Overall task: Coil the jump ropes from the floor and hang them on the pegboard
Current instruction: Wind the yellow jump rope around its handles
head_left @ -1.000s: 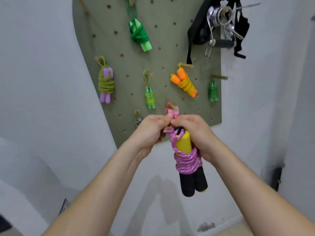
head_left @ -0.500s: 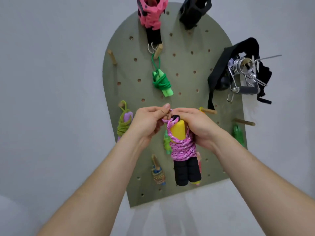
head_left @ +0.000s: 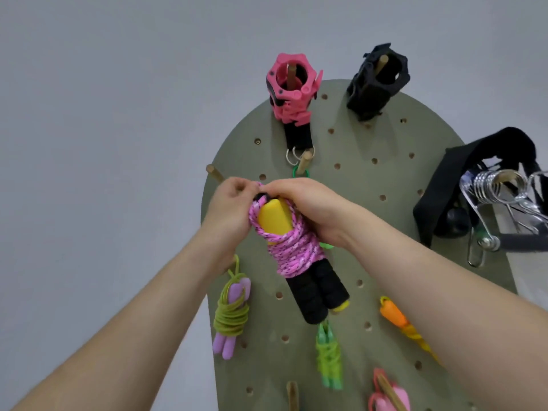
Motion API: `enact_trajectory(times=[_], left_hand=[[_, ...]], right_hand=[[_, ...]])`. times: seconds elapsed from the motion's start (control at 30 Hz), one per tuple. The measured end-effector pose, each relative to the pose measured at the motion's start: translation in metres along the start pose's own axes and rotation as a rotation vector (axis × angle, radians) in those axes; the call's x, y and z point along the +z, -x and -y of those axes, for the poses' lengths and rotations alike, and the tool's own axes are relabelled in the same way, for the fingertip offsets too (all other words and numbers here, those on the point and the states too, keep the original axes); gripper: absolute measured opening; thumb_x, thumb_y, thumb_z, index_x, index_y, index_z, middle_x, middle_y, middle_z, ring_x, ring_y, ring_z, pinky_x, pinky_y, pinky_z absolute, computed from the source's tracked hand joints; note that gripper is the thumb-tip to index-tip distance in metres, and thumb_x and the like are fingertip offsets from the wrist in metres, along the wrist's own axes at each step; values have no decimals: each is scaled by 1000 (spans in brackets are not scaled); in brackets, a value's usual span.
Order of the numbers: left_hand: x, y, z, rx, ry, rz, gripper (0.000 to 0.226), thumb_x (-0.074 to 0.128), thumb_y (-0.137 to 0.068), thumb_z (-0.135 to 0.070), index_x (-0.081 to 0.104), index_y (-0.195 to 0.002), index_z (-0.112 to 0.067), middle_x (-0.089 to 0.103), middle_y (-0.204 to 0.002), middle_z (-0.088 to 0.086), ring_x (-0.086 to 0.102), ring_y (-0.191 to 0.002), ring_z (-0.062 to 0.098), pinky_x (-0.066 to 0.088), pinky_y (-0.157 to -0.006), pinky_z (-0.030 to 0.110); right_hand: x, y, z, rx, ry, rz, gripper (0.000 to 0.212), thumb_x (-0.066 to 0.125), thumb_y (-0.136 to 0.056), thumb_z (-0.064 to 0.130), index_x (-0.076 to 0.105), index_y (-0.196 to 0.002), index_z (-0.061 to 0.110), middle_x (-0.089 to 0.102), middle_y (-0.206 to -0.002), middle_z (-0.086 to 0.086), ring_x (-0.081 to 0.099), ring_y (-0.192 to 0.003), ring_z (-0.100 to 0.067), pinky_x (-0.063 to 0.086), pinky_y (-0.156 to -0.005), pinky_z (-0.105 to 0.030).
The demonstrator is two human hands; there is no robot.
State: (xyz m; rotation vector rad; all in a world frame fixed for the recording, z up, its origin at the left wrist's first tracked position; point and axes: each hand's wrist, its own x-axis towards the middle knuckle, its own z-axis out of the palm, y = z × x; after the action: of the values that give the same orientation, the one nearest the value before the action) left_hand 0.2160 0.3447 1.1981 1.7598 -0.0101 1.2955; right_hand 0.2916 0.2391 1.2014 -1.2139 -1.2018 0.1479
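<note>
I see the left hand [head_left: 234,209] and right hand [head_left: 305,209] both pinching the top loop, so the coiled rope [head_left: 293,253] hangs below the grip, against the pegboard [head_left: 355,185]. 1 bare peg [head_left: 214,173] juts just up-left of the grip; I judge the loop is meant for it.

Both bare forearms stretched up and away, converging at the middle. The left grip [head_left: 232,206] pinched the rope [head_left: 292,252] at its top; the right grip [head_left: 308,207] curled round it, just beside the left.
</note>
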Motion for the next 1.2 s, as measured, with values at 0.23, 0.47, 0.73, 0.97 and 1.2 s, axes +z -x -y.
enact_trajectory(times=[0.23,0.47,0.73,0.97,1.2], left_hand=[[-31,-31,-7,348,-323,-229,12,68,-82,-27,62,-77,-18,71,-74,8,68,-72,28,56,-70,49],[-58,-46,3,481,-404,-276,6,71,-81,-22,75,-81,-18,72,-70,-8,68,-68,7,57,-72,40],[-62,-71,-3,523,-747,-277,18,61,-89,-25,77,-89,-18,74,-80,-2,66,-78,16,53,-74,35],[-87,-96,-1,119,-286,13,13,66,-88,-19,74,-83,-11,69,-70,1,54,-57,9,44,-58,20],[-75,-116,21,18,-31,26,6,67,-85,-6,70,-81,-4,71,-76,6,65,-63,12,54,-62,22]], right_hand=[[20,-48,-2,-142,-98,91,15,53,-96,11,66,-97,3,65,-93,-16,61,-89,-26,50,-90,-43],[38,-77,-17,-430,202,-195,19,57,-94,19,62,-75,20,60,-71,8,53,-66,-3,42,-62,-18],[54,-102,-26,-446,347,-334,19,53,-94,27,64,-88,12,64,-83,1,59,-84,-17,47,-73,-34],[54,-112,-20,-205,170,-183,17,57,-93,28,65,-82,17,64,-83,-5,60,-79,-20,48,-71,-32],[49,-118,-26,-139,157,-153,20,59,-92,31,64,-94,12,66,-86,-7,62,-81,-22,52,-76,-36]])
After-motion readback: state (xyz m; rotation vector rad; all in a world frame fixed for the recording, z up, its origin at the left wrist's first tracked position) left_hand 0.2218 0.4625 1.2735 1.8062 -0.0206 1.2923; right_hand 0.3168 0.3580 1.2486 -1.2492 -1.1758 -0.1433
